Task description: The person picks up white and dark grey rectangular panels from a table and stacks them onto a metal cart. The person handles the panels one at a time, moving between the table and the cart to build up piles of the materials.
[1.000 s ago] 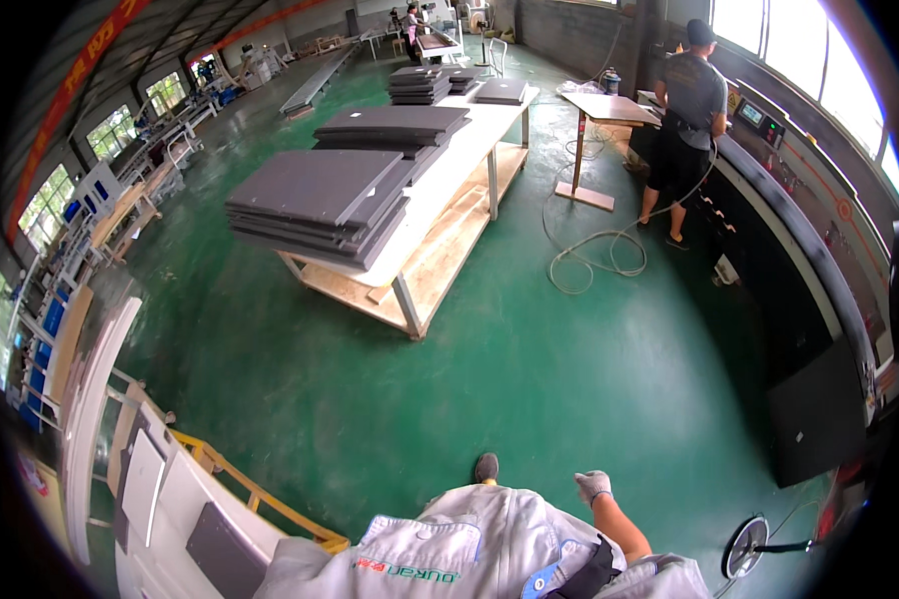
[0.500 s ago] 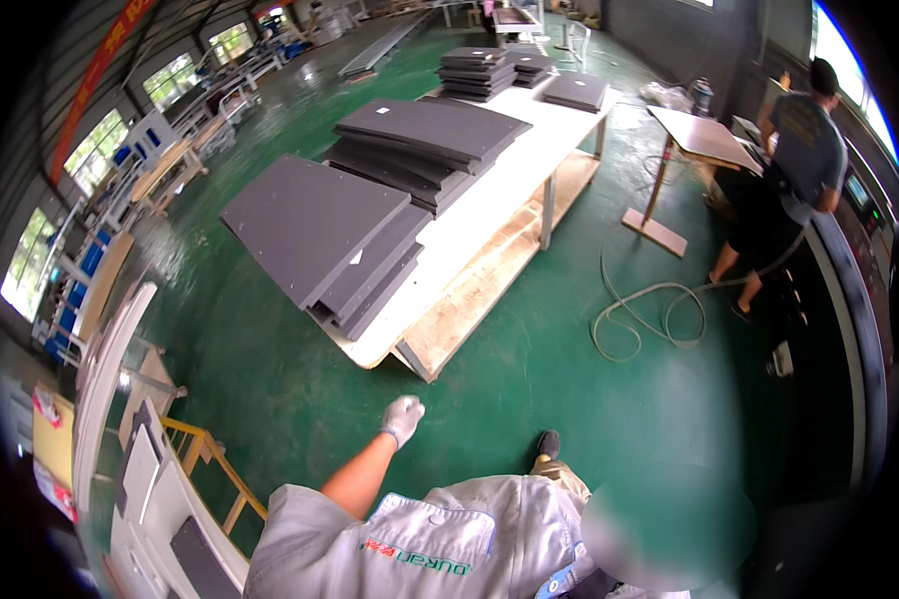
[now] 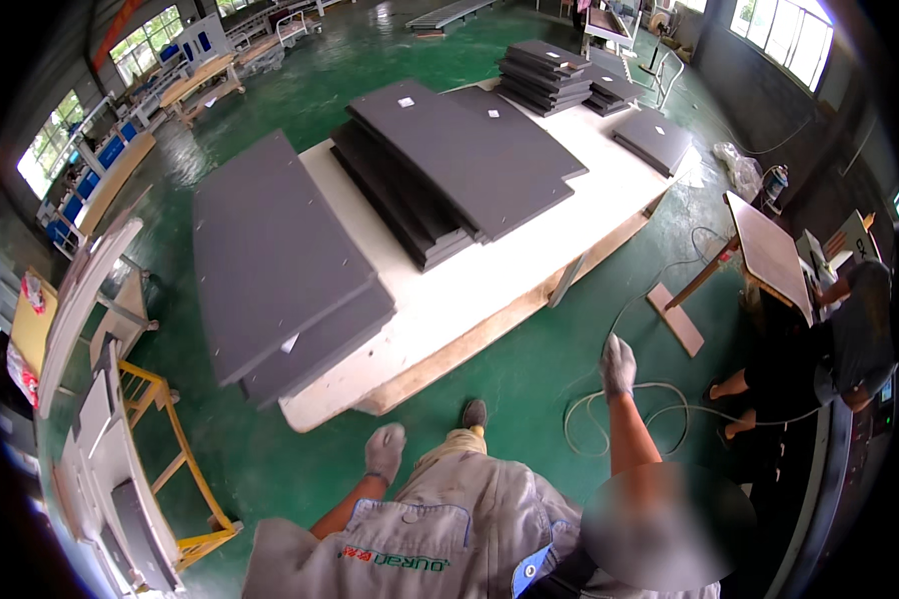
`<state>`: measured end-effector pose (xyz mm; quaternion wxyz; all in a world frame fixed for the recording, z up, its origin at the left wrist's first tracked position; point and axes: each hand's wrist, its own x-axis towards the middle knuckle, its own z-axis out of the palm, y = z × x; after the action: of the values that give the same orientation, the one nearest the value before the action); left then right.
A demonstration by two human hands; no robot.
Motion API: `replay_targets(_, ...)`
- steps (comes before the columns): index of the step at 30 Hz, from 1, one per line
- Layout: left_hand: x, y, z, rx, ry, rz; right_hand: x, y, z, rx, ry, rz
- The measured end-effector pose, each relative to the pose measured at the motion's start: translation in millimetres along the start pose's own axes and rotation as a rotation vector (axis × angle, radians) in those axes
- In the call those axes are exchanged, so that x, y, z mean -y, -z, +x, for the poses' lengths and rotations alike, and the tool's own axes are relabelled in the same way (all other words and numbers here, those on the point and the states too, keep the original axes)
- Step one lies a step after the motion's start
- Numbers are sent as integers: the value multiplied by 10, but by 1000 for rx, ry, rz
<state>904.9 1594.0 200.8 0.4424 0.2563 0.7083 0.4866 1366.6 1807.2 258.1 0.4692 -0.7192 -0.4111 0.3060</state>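
My left hand (image 3: 385,451), in a pale work glove, hangs with curled fingers just short of the table's near edge, holding nothing. My right hand (image 3: 618,366), gloved too, is raised over the floor right of the table, fingers drawn together and nothing visible in them. The white-topped table (image 3: 410,334) is closest to both hands and touched by neither. On it lie dark grey panels (image 3: 270,250) at the near left end, overhanging the edge. Another stack of notched grey panels (image 3: 459,150) sits mid-table, with smaller panel stacks (image 3: 541,80) at the far end.
A co-worker (image 3: 849,329) bends beside a small wooden-topped table (image 3: 769,245) at the right. A pale hose (image 3: 684,424) loops over the green floor (image 3: 489,454) there. To the left stand a yellow frame (image 3: 185,459) and a rack with boards (image 3: 100,290).
My right hand has come into view at the right. The table and panels now appear nearer and larger, and my left hand sits lower in the picture. The co-worker bends lower.
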Motion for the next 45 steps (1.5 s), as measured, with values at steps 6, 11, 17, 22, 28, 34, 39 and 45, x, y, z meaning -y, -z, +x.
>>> replay_targets(6, -1353, -2219, 1753, 79, -334, -234, 1168, -1294, 1638, 154, 198, 233)
replay_targets(11, -2269, -3097, 2651, 84, -280, -216, 1680, -1595, 3089, 293, 277, 59)
replay_targets(17, -3040, -3575, 2651, 118, 11, -809, 1829, -2114, 3819, 1000, -202, 523)
replay_targets(22, -2772, -3262, 2843, -25, -101, -525, 1849, -2396, 3936, 1099, -298, 355)
replay_targets(28, -3043, -3435, 2861, -39, 55, -739, 1351, -2368, 4472, 1274, -404, 529)
replay_targets(34, -2839, -3334, 2865, -187, 83, -709, 1059, -3122, 5409, 831, 679, -818)
replay_targets(39, -2837, -3451, 2845, -232, 72, -780, 1262, -3623, 5869, 703, 601, -1209)
replay_targets(45, -2702, -3416, 2809, -284, 147, -814, 892, -3350, 6643, 680, 691, -1157)
